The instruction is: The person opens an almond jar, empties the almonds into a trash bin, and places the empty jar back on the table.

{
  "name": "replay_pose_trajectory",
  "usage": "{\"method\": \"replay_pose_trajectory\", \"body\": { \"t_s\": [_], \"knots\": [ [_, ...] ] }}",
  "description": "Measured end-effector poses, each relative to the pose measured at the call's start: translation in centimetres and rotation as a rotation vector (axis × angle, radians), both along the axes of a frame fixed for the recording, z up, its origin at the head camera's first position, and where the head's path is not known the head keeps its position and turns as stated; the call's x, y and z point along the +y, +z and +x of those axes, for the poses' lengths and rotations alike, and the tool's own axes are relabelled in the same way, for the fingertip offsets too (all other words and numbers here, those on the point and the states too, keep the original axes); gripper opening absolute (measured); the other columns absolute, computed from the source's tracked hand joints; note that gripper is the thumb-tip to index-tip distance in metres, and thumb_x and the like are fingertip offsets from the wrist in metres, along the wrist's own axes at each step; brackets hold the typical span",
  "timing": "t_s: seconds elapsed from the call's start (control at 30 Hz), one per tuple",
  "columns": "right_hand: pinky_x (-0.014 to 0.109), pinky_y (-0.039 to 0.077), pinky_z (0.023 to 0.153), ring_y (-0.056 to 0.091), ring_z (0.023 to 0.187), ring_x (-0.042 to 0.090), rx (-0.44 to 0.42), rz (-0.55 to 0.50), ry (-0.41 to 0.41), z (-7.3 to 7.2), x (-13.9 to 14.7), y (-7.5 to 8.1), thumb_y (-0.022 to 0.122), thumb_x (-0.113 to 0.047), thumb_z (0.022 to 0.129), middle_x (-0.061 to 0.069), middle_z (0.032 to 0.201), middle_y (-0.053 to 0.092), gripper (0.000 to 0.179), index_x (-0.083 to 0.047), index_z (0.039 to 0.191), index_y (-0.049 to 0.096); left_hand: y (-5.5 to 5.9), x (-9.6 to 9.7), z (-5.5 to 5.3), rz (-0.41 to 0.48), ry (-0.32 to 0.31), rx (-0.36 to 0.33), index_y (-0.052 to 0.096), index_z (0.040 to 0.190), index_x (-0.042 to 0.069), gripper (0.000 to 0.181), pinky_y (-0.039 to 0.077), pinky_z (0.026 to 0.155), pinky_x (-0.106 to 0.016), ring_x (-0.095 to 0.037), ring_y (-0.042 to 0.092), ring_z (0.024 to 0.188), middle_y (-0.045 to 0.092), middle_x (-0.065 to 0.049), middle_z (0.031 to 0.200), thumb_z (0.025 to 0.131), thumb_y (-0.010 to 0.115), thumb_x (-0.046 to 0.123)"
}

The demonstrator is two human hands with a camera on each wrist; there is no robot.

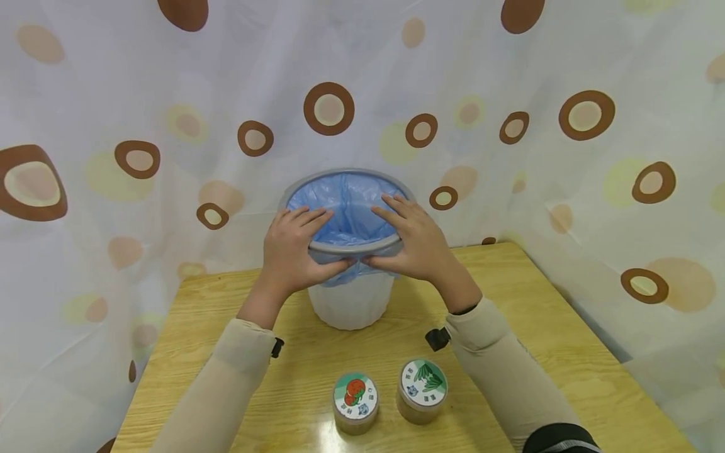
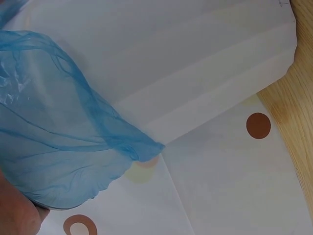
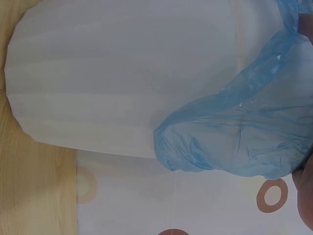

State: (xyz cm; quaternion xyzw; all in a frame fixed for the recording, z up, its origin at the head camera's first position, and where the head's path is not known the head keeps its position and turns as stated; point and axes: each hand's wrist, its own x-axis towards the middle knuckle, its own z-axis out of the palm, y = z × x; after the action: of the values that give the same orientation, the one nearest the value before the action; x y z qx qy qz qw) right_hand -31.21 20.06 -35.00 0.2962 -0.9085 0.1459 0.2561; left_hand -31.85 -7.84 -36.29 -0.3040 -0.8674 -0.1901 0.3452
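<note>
Left hand (image 1: 291,246) and right hand (image 1: 418,242), each grip holding the rim (image 1: 354,250) of a white bin (image 1: 350,306) near the far edge of the counter (image 1: 317,358); nearer, tomato-labelled tub (image 1: 355,402) and green-vegetable-labelled tub (image 1: 421,393), lettering illegible.

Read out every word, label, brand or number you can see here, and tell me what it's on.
Lid with tomato picture: printed characters, too small to read.
Lid with green vegetable picture: printed characters, also too small.
Bin: no readable text.
Nothing else shows readable text.
</note>
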Motion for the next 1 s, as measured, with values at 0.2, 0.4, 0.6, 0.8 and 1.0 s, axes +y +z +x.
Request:
{"method": "replay_pose_trajectory", "body": {
  "t_s": [0.2,0.4,0.6,0.8,1.0],
  "knots": [
    [0.063,0.029,0.128,0.038,0.156,0.043,0.002,-0.002,0.0,0.31,-0.03,0.13,0.086,-0.062,0.077,0.019,0.166,0.045,0.098,-0.013,0.157,0.055,0.01,0.02,0.05,-0.003,-0.002,0.003,0.068,0.145,0.017,0.095,0.04,0.12,-0.06,-0.037,0.06,0.138,0.068,-0.008,0.146,0.07,0.083,0.074],
    [0.063,0.029,0.127,0.038,0.156,0.045,0.012,-0.008,0.012,0.16,-0.1,0.15,0.087,-0.06,0.077,0.02,0.165,0.046,0.097,-0.012,0.155,0.056,-0.06,-0.05,-0.1,0.007,-0.007,0.029,0.07,0.143,0.017,0.094,0.041,0.119,-0.061,-0.037,0.061,0.136,0.07,-0.008,0.143,0.069,0.083,0.074],
    [0.063,0.029,0.128,0.037,0.157,0.044,0.006,0.0,0.006,0.09,0.03,0.06,0.086,-0.062,0.077,0.019,0.166,0.045,0.097,-0.012,0.155,0.056,-0.15,0.05,-0.2,0.01,-0.015,0.04,0.071,0.141,0.016,0.093,0.043,0.117,-0.06,-0.038,0.062,0.133,0.071,-0.009,0.141,0.07,0.083,0.074],
    [0.062,0.027,0.129,0.035,0.158,0.043,-0.014,-0.008,0.009,0.19,-0.01,0.04,0.086,-0.061,0.078,0.019,0.166,0.045,0.096,-0.011,0.155,0.056,-0.23,-0.03,-0.21,0.014,-0.022,0.042,0.073,0.138,0.014,0.091,0.044,0.117,-0.057,-0.037,0.063,0.132,0.072,-0.009,0.139,0.07,0.083,0.073],
    [0.063,0.029,0.128,0.037,0.157,0.044,0.001,-0.011,0.017,0.35,-0.24,0.31,0.086,-0.06,0.077,0.019,0.164,0.047,0.094,-0.011,0.153,0.059,-0.22,-0.21,-0.2,0.013,-0.021,0.035,0.074,0.136,0.014,0.09,0.043,0.117,-0.058,-0.037,0.062,0.132,0.072,-0.01,0.139,0.07,0.083,0.073]
  ]
}}
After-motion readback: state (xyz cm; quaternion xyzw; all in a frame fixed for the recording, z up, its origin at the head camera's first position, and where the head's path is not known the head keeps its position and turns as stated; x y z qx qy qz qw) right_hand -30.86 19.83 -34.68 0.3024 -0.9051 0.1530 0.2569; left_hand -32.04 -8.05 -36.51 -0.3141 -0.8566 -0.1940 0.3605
